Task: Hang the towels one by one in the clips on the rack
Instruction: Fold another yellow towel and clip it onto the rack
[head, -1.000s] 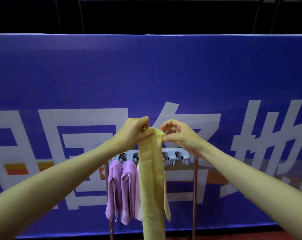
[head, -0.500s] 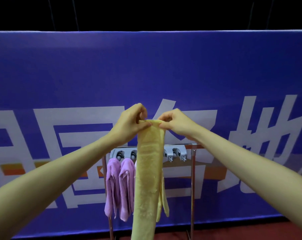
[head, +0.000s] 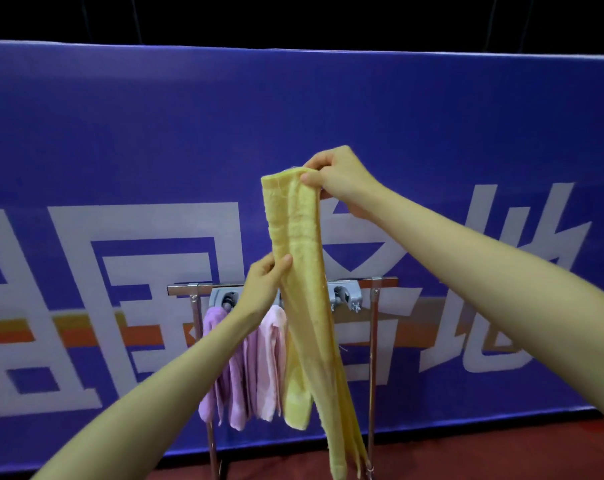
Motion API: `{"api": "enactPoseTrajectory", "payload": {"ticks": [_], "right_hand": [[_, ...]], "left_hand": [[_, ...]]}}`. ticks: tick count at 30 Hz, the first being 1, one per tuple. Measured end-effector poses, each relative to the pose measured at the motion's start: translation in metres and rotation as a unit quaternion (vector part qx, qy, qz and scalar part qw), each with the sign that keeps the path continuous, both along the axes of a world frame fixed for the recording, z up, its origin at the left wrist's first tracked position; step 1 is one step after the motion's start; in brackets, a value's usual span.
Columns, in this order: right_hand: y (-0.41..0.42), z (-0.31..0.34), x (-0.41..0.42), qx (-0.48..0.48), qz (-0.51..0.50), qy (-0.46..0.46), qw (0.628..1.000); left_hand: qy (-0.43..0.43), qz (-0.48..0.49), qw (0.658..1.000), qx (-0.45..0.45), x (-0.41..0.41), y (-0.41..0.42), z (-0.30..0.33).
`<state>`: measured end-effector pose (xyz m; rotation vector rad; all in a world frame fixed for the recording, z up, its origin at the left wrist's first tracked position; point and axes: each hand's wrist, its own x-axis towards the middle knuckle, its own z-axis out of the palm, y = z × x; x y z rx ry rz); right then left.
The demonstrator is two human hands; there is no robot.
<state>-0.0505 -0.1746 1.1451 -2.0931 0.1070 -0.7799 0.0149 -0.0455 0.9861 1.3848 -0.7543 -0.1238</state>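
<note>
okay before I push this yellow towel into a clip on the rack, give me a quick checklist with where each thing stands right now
1. Top end held: right hand pinches the top of the yellow towel: ok.
2. Towel steadied lower down: left hand grips it partway down: ok.
3. Towel gathered into a narrow strip: ok.
4. Free clip on the rack: the rightmost clip on the clip bar looks empty: ok.
5. Towel's top lined up with that clip: it is held well above the rack bar: not ok.
6. Hung towels clear of the path: the purple towel and pink towel hang left of it; a second yellow towel hangs behind: cannot tell.
</note>
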Motion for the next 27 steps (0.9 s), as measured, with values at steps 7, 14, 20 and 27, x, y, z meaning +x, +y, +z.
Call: {"api": "enactPoseTrajectory", "payload": {"ticks": [7, 14, 20, 27], "right_hand": [[-0.019, 0.013, -0.01, 0.038, -0.051, -0.026, 0.998], [-0.053, 0.015, -0.02, 0.1, -0.119, -0.08, 0.985], [-0.075, -0.001, -0.032, 0.091, -0.161, -0.08, 0.98], [-0.09, -0.057, -0.041, 0.036, -0.185, 0.011, 0.982]], "left_hand": [[0.075, -0.071, 0.994, 0.043, -0.005, -0.028, -0.042], [0.084, -0.164, 0.961, 0.206, 0.001, -0.026, -0.082], [0.139, -0.119, 0.966, 0.18, 0.018, -0.011, -0.068], [0.047, -0.095, 0.98, 0.168, 0.038, 0.006, 0.012]]}}
